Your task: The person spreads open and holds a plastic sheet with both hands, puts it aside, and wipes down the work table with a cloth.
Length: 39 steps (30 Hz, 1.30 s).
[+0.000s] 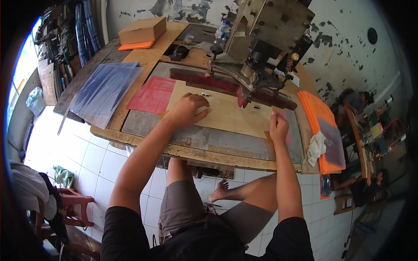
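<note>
A tan sheet (pixel 230 117) lies flat on the grey bed of a press (pixel 278 26). My left hand (pixel 188 109) rests on the sheet's left part, fingers slightly bent and the thumb apart. Just beyond its fingertips is a small black-and-white piece (pixel 205 93). At the sheet's right end, my right hand (pixel 279 126) is closed in a pinch beside a pink sheet (pixel 288 137); what lies between the fingertips is too small to make out. Red sheets (pixel 150 95) lie left of the tan one. The press's red bar (pixel 209 83) crosses above the tan sheet.
Clear plastic sheets (pixel 104 91) lie at the table's left, with a cardboard box (pixel 143 32) on orange sheets behind. On the right, a stack of orange sheets (pixel 315 113) has a white cloth (pixel 316 148) by it. People (pixel 355 102) sit farther right.
</note>
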Tool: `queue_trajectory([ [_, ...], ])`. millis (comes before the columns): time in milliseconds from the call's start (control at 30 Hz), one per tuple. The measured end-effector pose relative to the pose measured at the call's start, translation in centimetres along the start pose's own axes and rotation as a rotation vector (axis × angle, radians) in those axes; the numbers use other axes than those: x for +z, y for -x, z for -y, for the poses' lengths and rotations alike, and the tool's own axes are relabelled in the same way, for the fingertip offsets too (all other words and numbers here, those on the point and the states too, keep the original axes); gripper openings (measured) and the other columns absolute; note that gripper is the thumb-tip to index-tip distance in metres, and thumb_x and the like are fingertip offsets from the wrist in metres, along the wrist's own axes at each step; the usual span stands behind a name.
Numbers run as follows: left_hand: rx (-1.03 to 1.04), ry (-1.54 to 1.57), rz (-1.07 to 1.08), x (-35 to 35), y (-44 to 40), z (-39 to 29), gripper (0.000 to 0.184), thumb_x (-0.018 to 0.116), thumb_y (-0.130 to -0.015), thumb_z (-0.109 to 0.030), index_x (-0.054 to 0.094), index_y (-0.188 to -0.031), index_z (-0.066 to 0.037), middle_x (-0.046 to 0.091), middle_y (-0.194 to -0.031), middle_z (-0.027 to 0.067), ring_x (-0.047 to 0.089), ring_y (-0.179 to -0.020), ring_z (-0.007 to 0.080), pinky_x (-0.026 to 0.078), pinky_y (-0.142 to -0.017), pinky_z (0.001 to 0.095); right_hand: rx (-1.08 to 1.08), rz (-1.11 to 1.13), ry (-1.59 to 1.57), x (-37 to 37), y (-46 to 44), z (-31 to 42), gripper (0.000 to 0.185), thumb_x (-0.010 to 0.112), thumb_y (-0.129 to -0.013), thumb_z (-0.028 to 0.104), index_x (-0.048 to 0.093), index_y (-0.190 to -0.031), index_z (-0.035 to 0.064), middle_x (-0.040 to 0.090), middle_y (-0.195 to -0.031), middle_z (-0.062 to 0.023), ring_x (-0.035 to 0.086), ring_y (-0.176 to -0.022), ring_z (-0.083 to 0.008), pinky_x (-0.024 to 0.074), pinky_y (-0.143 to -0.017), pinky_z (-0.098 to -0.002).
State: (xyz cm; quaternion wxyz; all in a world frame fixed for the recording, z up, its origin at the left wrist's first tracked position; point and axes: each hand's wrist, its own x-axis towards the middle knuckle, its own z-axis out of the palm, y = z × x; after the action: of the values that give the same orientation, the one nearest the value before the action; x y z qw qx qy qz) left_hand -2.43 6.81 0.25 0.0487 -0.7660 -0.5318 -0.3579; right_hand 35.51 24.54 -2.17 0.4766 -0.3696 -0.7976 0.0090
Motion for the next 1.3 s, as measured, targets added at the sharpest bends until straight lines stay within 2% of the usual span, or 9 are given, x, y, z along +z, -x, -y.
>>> queue_trajectory([
  [133, -0.007, -0.033, -0.17, -1.2, -0.4, 0.0, 0.014, 0.073, -0.101, -0.018, 0.077, -0.097, -0.005, 0.078, -0.098, 0.0111, 0.074, -0.093, 0.0344, 0.057, -0.088, 0.0472, -0.002, 0.005, 0.003, 0.0, 0.0, -0.4, 0.042, 0.064, -0.11, 0.026, 0.065, -0.079, -0.0022, 0.065, -0.075, -0.0213, 0.065, -0.068, -0.0438, 0.0482, -0.063, -0.0492],
  [233, -0.02, -0.021, -0.327, -1.5, -0.6, -0.3, 0.018, 0.073, -0.1, -0.019, 0.073, -0.09, -0.004, 0.072, -0.085, 0.0113, 0.071, -0.077, 0.034, 0.056, -0.074, 0.0461, 0.018, 0.008, -0.015, -0.1, 0.0, -0.2, 0.044, 0.063, -0.11, 0.028, 0.065, -0.079, -0.0023, 0.066, -0.075, -0.022, 0.065, -0.068, -0.0443, 0.0484, -0.063, -0.0494],
  [367, -0.058, -0.035, -0.498, -1.6, -0.3, 0.0, 0.019, 0.071, -0.101, -0.014, 0.067, -0.086, -0.003, 0.066, -0.08, 0.0126, 0.066, -0.067, 0.0353, 0.052, -0.06, 0.0458, 0.032, 0.005, -0.015, -0.3, 0.1, -0.3, 0.046, 0.062, -0.111, 0.03, 0.065, -0.078, -0.0024, 0.066, -0.074, -0.0225, 0.065, -0.067, -0.0448, 0.0484, -0.063, -0.0496],
  [667, -0.148, -0.056, -0.632, -2.0, -0.3, 0.9, 0.02, 0.069, -0.101, -0.012, 0.064, -0.084, -0.003, 0.059, -0.076, 0.0131, 0.062, -0.064, 0.0365, 0.048, -0.058, 0.046, -0.043, 0.03, -0.034, -1.0, 0.2, 0.2, 0.047, 0.063, -0.11, 0.027, 0.06, -0.075, -0.003, 0.059, -0.07, -0.0224, 0.06, -0.062, -0.0444, 0.0449, -0.06, -0.0495],
  [767, -0.167, -0.08, -0.573, -2.1, -0.5, 0.4, 0.026, 0.065, -0.105, -0.013, 0.063, -0.082, -0.002, 0.062, -0.077, 0.0135, 0.065, -0.066, 0.0346, 0.05, -0.061, 0.043, -0.084, -0.002, -0.113, -1.1, 0.1, 0.2, 0.045, 0.064, -0.11, 0.024, 0.058, -0.074, -0.0034, 0.055, -0.068, -0.0217, 0.056, -0.06, -0.0438, 0.043, -0.059, -0.049],
  [867, -0.177, -0.06, -0.509, -2.3, -0.6, -0.3, 0.023, 0.067, -0.102, -0.013, 0.065, -0.083, -0.002, 0.063, -0.077, 0.0134, 0.066, -0.068, 0.0349, 0.051, -0.062, 0.0427, -0.095, -0.025, -0.167, -1.2, 0.0, 0.7, 0.044, 0.066, -0.109, 0.02, 0.056, -0.073, -0.0031, 0.052, -0.067, -0.0198, 0.052, -0.056, -0.0404, 0.0406, -0.056, -0.0469],
  [967, -0.085, -0.028, -0.385, -2.6, -0.1, -0.7, 0.018, 0.07, -0.098, -0.012, 0.068, -0.083, -0.002, 0.066, -0.078, 0.013, 0.068, -0.07, 0.0354, 0.053, -0.063, 0.0434, -0.117, 0.049, -0.167, -1.7, 0.4, 2.6, 0.043, 0.068, -0.107, 0.018, 0.054, -0.072, -0.0028, 0.05, -0.066, -0.0178, 0.049, -0.053, -0.035, 0.0383, -0.054, -0.0436],
  [1067, -0.098, -0.057, -0.296, -1.7, -0.3, -0.6, 0.014, 0.071, -0.095, -0.011, 0.071, -0.084, -0.003, 0.069, -0.08, 0.0126, 0.07, -0.072, 0.0352, 0.054, -0.065, 0.0447, -0.199, 0.119, -0.198, -2.1, -0.1, 3.3, 0.041, 0.07, -0.105, 0.015, 0.055, -0.072, -0.0028, 0.049, -0.065, -0.0151, 0.047, -0.051, -0.0289, 0.0365, -0.052, -0.0415],
  [1300, -0.157, -0.013, -0.217, -1.5, -0.2, -0.4, 0.015, 0.071, -0.097, -0.013, 0.074, -0.086, -0.003, 0.07, -0.081, 0.0129, 0.07, -0.072, 0.036, 0.054, -0.065, 0.0452, -0.152, 0.24, -0.234, -2.1, -0.1, 3.7, 0.043, 0.074, -0.103, 0.015, 0.055, -0.069, -0.0029, 0.049, -0.063, -0.0122, 0.043, -0.05, -0.0227, 0.0338, -0.051, -0.0387],
])
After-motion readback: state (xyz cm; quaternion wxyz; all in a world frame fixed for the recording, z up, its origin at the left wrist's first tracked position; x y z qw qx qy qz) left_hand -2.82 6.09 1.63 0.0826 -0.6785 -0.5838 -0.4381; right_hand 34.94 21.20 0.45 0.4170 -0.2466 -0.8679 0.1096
